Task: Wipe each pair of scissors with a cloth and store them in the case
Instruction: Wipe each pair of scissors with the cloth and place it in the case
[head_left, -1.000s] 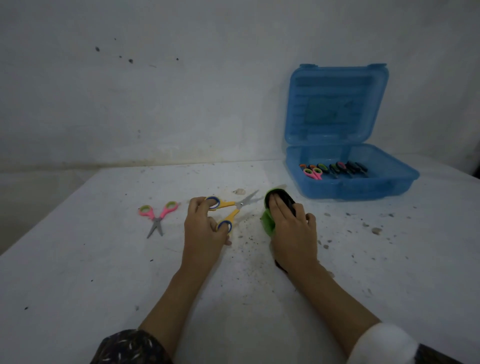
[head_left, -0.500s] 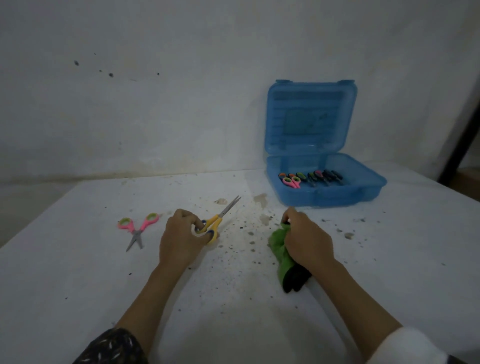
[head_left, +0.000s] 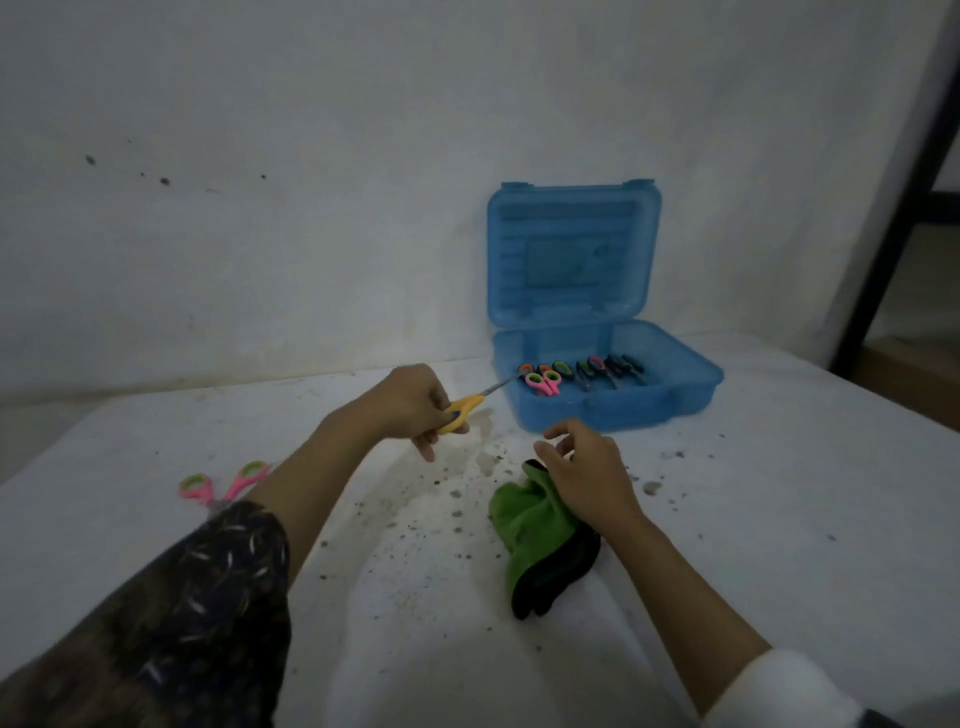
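My left hand (head_left: 413, 402) is lifted above the white table and grips the yellow-handled scissors (head_left: 465, 406) by their handles, the blades pointing right toward the open blue case (head_left: 613, 410). Several scissors with coloured handles (head_left: 582, 371) lie in a row inside the case. My right hand (head_left: 584, 470) rests over the top of the green and black cloth (head_left: 535, 525) on the table, fingers loosely curled and apart. A pink and green pair of scissors (head_left: 228, 483) lies on the table at the left, partly hidden behind my left forearm.
The case's lid (head_left: 571, 254) stands upright against the white wall. Dark crumbs and stains (head_left: 447, 493) are scattered over the white table (head_left: 779, 519) between my hands. A dark frame (head_left: 893, 208) stands at the far right, past the table edge.
My left hand has lifted the yellow scissors off the table and carried them right toward the case. My right hand has loosened on the cloth, which lies on the table.
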